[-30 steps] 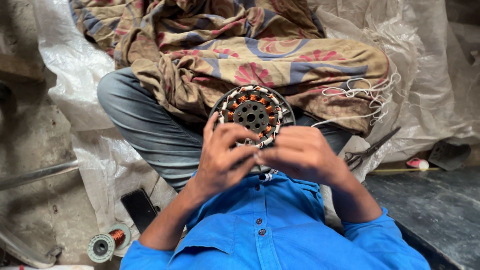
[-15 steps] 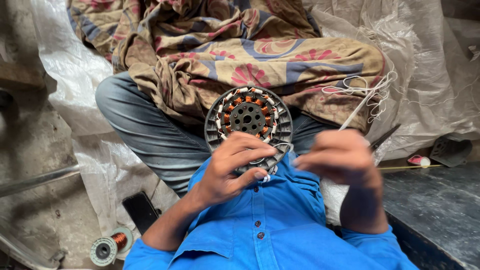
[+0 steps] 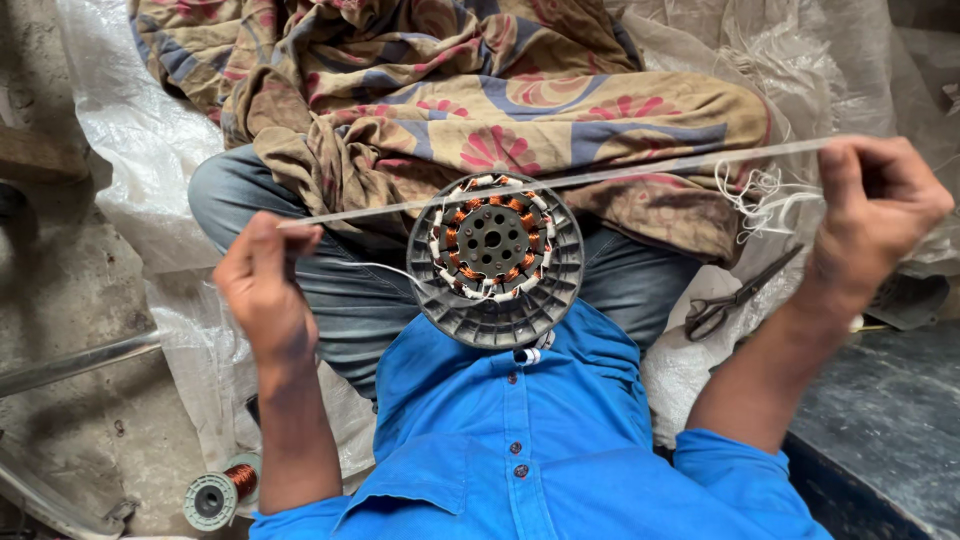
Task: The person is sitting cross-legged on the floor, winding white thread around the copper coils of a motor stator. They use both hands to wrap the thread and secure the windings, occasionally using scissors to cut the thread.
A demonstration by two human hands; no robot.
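A thin pale strip [image 3: 560,180], apparently an insulating sleeve or tape, was stretched taut and nearly level across the view, just above the stator. The left hand [image 3: 265,290] pinched its left end between thumb and fingertips; the right hand [image 3: 875,215] was closed around the right end, with loose white threads [image 3: 760,195] hanging beside it. Holding both ends apart appeared to keep the strip straight.

The stator [image 3: 495,262], a round grey finned housing with copper windings around a perforated hub, rested tilted on the lap against the blue shirt [image 3: 530,450], unsupported by either hand. A patterned cloth [image 3: 420,90] covered the knees beyond it. Scissors [image 3: 735,298] lay right of it, and a copper wire spool [image 3: 218,492] sat on the floor at lower left.
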